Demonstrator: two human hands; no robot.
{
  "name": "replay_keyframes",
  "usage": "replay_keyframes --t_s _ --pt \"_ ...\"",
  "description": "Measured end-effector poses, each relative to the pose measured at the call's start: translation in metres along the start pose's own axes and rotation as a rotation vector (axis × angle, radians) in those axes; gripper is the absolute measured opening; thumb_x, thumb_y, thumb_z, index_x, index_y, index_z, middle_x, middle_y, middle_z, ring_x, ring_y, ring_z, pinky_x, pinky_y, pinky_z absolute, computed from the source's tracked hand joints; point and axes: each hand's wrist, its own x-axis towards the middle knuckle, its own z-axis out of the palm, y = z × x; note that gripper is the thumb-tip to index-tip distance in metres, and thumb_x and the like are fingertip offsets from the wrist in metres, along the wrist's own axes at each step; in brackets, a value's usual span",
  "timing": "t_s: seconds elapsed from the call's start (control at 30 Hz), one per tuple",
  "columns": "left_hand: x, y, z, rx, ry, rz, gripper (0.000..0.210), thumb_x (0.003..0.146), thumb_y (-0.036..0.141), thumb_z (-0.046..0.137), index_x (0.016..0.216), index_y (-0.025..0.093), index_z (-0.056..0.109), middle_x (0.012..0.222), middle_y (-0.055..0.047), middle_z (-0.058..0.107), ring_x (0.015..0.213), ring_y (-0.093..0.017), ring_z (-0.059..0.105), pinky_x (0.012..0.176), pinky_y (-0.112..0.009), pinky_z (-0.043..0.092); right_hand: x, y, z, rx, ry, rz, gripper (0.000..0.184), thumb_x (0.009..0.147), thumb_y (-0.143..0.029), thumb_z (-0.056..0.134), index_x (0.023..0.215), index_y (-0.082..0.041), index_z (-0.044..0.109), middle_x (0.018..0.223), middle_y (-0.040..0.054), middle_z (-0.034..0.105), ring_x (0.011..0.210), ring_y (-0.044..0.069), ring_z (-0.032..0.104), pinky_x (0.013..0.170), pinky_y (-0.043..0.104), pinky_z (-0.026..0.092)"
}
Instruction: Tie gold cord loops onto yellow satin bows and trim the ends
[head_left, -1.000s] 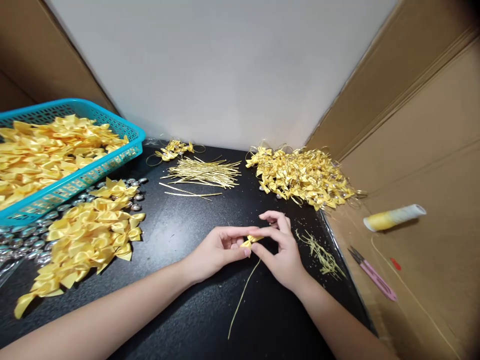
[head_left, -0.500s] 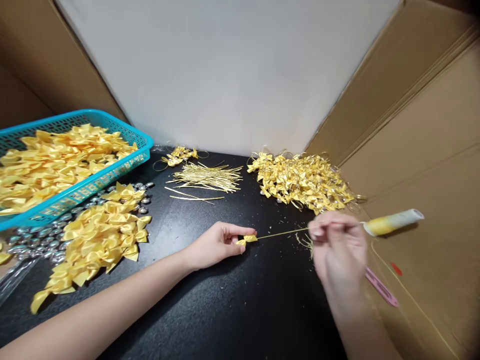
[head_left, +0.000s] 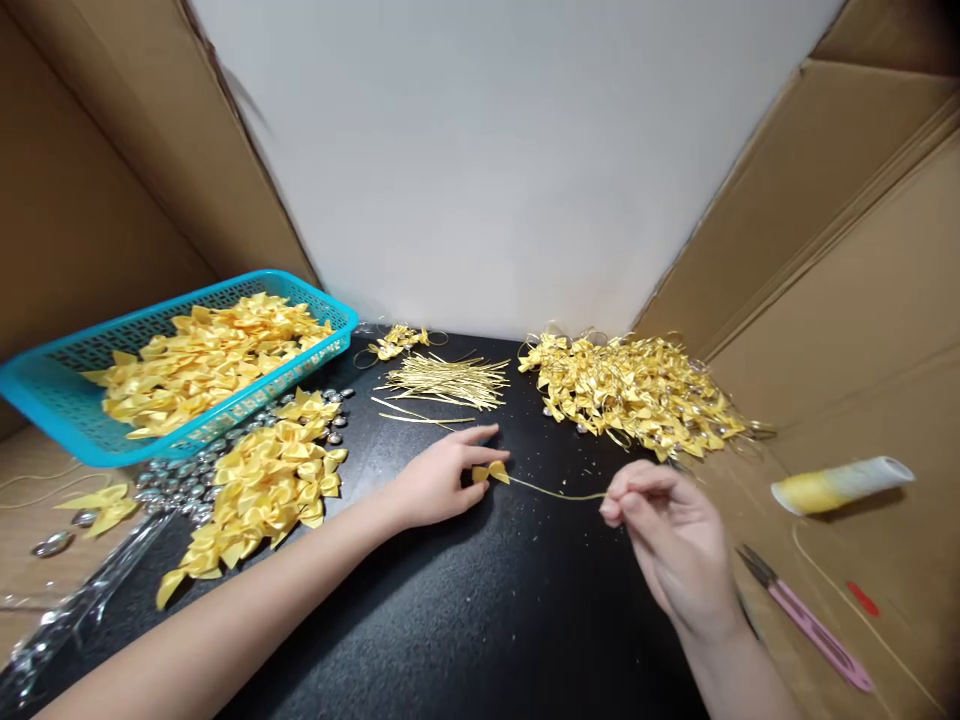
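Stretched between my two hands is a thin gold cord (head_left: 559,493), sagging slightly, with a small yellow ribbon bow (head_left: 495,471) at its left end. The bow sits between the thumb and a finger of my left hand (head_left: 442,478), whose index finger is lifted and straight. My right hand (head_left: 671,530) pinches the cord's other end between thumb and fingertips. Beyond my left hand lies a bundle of cut gold cords (head_left: 450,380) on the black table surface (head_left: 465,620).
At left, a turquoise basket (head_left: 45,425) holds many bows, with a bow pile (head_left: 262,490) and shiny beads (head_left: 180,480) in front. Bows with cord loops (head_left: 630,390) are heaped at back right. Pink-handled snips (head_left: 817,630) and a yellow-white tube (head_left: 844,485) lie at right.
My view has shifted, so most things appear further right. The cord was taut and now sags; my right hand has come closer to the left. My left index finger has lifted off the bow.
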Motion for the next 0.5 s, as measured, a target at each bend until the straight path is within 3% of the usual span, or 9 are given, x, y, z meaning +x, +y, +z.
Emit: replay_keyframes --t_s 0.1,0.17,0.23,0.37,0.5 --pt "0.002 -0.013 -0.017 0.273 0.114 -0.015 0.044 0.078 0.017 0.054 0.120 0.022 0.065 0.138 -0.010 0.054 0.120 -0.026 0.053 0.100 -0.040 0.044 -0.007 0.011 0.008 -0.032 -0.106 0.093 0.005 0.078 -0.025 0.074 0.077 -0.022 0.069 0.075 0.0013 0.065 0.062 0.012 0.064 0.057 0.024 0.056" --pt "0.004 -0.024 -0.030 0.461 0.130 -0.098 0.034 0.079 0.018 0.053 0.109 0.019 0.069 0.114 -0.010 0.067 0.108 -0.026 0.058 0.093 -0.038 0.047 -0.011 0.019 0.014 -0.042 -0.130 0.154 0.009 0.076 -0.028 0.074 0.075 -0.020 0.069 0.075 0.0020 0.066 0.060 0.012 0.065 0.056 0.025 0.056" --pt "0.007 -0.035 -0.041 0.626 0.105 -0.172 0.025 0.080 0.024 0.056 0.099 0.019 0.072 0.098 -0.009 0.070 0.099 -0.027 0.060 0.085 -0.036 0.049 -0.012 0.026 0.020 -0.066 -0.130 0.228 0.014 0.074 -0.031 0.076 0.074 -0.018 0.069 0.071 0.0019 0.066 0.058 0.013 0.065 0.055 0.025 0.056" --pt "0.010 -0.049 -0.048 0.674 0.077 -0.159 0.022 0.086 0.025 0.051 0.086 0.021 0.073 0.089 -0.006 0.071 0.091 -0.024 0.062 0.080 -0.032 0.048 -0.010 0.034 0.026 -0.151 -0.086 0.342 0.025 0.068 -0.038 0.079 0.073 -0.016 0.068 0.059 0.0005 0.064 0.051 0.013 0.062 0.051 0.024 0.053" --pt "0.012 -0.052 -0.044 0.703 0.085 -0.139 0.029 0.090 0.021 0.043 0.082 0.019 0.071 0.088 -0.008 0.071 0.089 -0.023 0.063 0.078 -0.032 0.047 -0.005 0.035 0.023 -0.186 0.017 0.343 0.033 0.063 -0.045 0.080 0.072 -0.016 0.067 0.062 0.0015 0.065 0.050 0.012 0.060 0.050 0.024 0.051"
